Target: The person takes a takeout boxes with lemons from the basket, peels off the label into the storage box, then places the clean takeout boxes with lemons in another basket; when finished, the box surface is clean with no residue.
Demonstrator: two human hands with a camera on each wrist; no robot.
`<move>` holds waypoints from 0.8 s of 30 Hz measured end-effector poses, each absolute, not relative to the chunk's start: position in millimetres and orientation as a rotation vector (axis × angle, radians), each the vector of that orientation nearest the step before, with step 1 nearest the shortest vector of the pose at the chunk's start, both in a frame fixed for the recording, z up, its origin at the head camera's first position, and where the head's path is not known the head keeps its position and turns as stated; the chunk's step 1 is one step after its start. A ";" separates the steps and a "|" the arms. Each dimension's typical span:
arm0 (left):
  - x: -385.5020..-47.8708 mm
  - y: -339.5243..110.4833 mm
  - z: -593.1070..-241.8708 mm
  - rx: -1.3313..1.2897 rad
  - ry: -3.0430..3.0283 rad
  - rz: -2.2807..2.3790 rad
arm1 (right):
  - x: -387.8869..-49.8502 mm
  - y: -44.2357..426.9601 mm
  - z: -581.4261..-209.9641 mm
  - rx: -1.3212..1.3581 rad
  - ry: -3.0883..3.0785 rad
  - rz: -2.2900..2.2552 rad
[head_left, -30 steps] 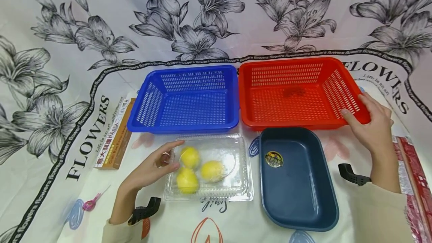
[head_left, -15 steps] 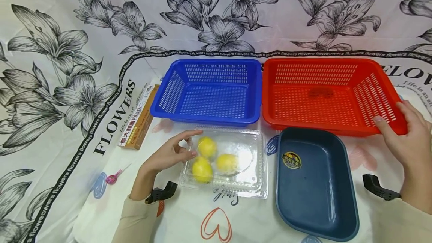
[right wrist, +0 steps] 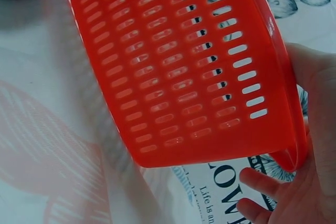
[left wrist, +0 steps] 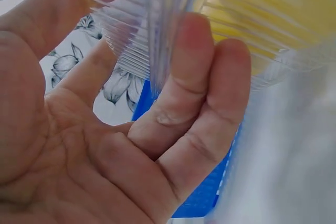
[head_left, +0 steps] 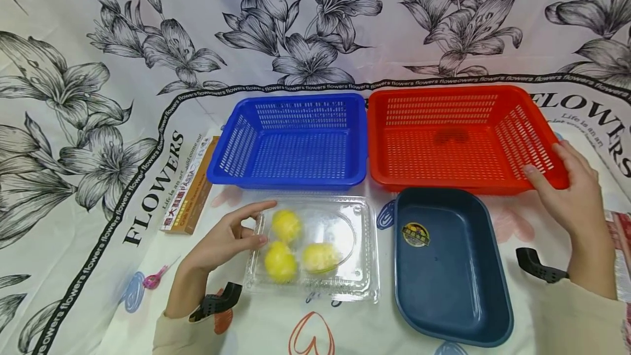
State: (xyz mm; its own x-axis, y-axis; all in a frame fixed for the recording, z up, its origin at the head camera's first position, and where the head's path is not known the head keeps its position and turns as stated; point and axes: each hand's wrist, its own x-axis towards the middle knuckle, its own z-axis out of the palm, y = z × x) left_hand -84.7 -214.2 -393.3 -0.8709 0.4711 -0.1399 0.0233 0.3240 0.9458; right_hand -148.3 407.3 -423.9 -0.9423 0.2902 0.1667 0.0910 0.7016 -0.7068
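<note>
Three yellow lemon-like fruits [head_left: 280,262] lie inside a clear plastic clamshell box [head_left: 345,284] in front of the blue basket. My left hand [head_left: 217,242] pinches the box's left edge between thumb and fingers. In the left wrist view, its ribbed clear wall stands between the fingers [left wrist: 191,72], with a yellow fruit behind the plastic. My right hand [head_left: 572,190] grips the near right corner of the red basket [head_left: 458,182], thumb over the rim. From the right wrist, the basket's slotted end wall [right wrist: 178,77] fills much of the view.
Left of the red basket sits a blue basket [head_left: 291,179]. A dark blue tub [head_left: 446,284] stands in front of the red one. Farther left are a pasta box [head_left: 192,190] and a small pink item [head_left: 155,278]. Red packaging [head_left: 622,256] lies at the right edge.
The head view swung sideways and partly back. The clear box has slid slightly nearer and left, covering more of the printed word below it. Both hands keep their holds; the baskets stay put.
</note>
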 end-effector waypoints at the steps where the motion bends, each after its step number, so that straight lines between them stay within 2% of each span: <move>1: -84.2 -214.2 -392.0 0.450 2.199 1.573 | -147.4 408.5 -424.1 -0.301 -2.642 1.090; 14: -76.0 -209.8 -360.8 0.580 2.146 1.733 | -145.7 420.2 -428.2 -0.191 -2.540 1.260; 24: -105.9 -187.1 -327.4 0.737 2.142 1.701 | -151.3 416.7 -426.0 -0.184 -2.562 1.296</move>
